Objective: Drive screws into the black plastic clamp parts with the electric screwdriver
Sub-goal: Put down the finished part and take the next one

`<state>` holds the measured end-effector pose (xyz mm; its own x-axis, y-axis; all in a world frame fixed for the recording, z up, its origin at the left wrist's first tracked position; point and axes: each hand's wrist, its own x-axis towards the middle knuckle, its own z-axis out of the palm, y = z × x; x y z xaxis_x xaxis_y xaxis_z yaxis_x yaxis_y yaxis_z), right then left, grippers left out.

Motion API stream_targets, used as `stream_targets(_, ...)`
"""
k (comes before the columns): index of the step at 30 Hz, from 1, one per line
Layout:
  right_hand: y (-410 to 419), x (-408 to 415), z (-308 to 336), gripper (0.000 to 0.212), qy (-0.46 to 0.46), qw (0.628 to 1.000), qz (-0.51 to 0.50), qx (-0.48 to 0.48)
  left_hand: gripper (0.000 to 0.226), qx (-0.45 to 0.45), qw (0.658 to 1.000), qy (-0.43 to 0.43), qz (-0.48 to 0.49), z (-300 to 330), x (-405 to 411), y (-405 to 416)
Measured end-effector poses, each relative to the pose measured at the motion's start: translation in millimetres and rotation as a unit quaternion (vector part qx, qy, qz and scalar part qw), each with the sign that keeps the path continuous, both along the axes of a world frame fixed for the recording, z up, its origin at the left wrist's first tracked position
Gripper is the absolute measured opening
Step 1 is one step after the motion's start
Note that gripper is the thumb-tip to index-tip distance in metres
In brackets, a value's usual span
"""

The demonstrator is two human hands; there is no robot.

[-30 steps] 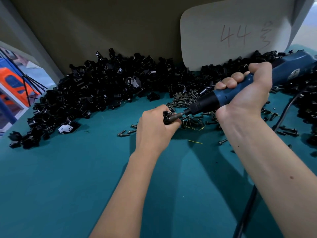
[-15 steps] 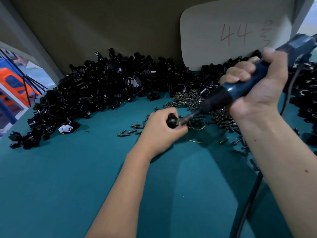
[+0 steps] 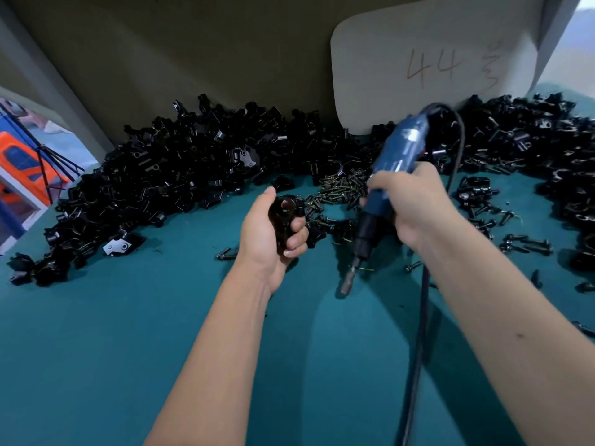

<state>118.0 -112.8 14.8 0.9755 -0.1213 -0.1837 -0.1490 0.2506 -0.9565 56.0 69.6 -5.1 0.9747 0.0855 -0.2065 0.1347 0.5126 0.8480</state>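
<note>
My left hand has its fingers wrapped around a black clamp part, held up over the teal tabletop. Right hand grips the blue electric screwdriver, bit pointing down, clear of the clamp, loose screws piled just behind.

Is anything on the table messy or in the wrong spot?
Yes, a little. Loose screws lie scattered across the green table on the right, away from the main screw pile. One clamp part at the left heap's edge shows a pale face among the black ones.
</note>
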Motion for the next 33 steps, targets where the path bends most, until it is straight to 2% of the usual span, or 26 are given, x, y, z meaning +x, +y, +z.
stream_targets(3,7.7,-3.1,-12.3,0.050,-0.034,0.984,0.007,-0.174,0.034,0.045,0.999,-0.009,0.019,-0.5,1.1,-3.2)
stream_targets(6,9.3,-6.3,-13.7,0.057,-0.089,0.927,-0.011,-0.365,0.036,0.113,0.992,-0.027,0.044,0.1,1.2,-6.0)
stream_targets(9,8.9,-7.6,-15.4,0.056,-0.085,0.882,0.005,-0.464,0.041,0.174,0.982,-0.045,0.058,0.2,-0.2,-10.1)
stream_targets(12,9.3,-9.0,-15.7,0.052,-0.087,0.868,0.034,-0.488,0.043,0.226,0.970,-0.061,0.072,-2.6,0.3,-16.1)
stream_targets(15,10.7,-12.8,-4.4,0.043,-0.165,0.856,0.004,-0.490,0.044,0.236,0.966,-0.058,0.090,-2.2,1.1,-25.3)
stream_targets(17,9.8,-16.0,10.1,0.029,-0.221,0.875,0.044,-0.429,0.044,0.242,0.964,-0.064,0.094,0.2,2.1,-35.1)
stream_targets(19,5.5,-21.3,23.3,0.029,-0.248,0.894,0.116,-0.355,0.051,0.254,0.959,-0.082,0.094,8.3,0.8,-48.5)
stream_targets(21,-6.9,-22.8,33.2,0.028,-0.270,0.886,0.135,-0.352,0.059,0.251,0.959,-0.092,0.090,20.4,-2.0,-62.1)
stream_targets(27,-86.1,-26.1,43.2,0.032,-0.229,0.913,0.117,-0.317,0.047,0.241,0.964,-0.109,0.009,29.6,1.0,-136.4)
stream_targets(30,-129.8,-28.6,44.8,0.032,-0.217,0.891,0.071,-0.393,0.046,0.200,0.978,-0.063,0.007,26.7,7.2,-193.8)
stream_targets(33,-177.0,-28.4,45.5,0.030,-0.157,0.830,0.020,-0.534,0.051,0.229,0.973,-0.020,-0.023,18.5,12.0,-252.7)
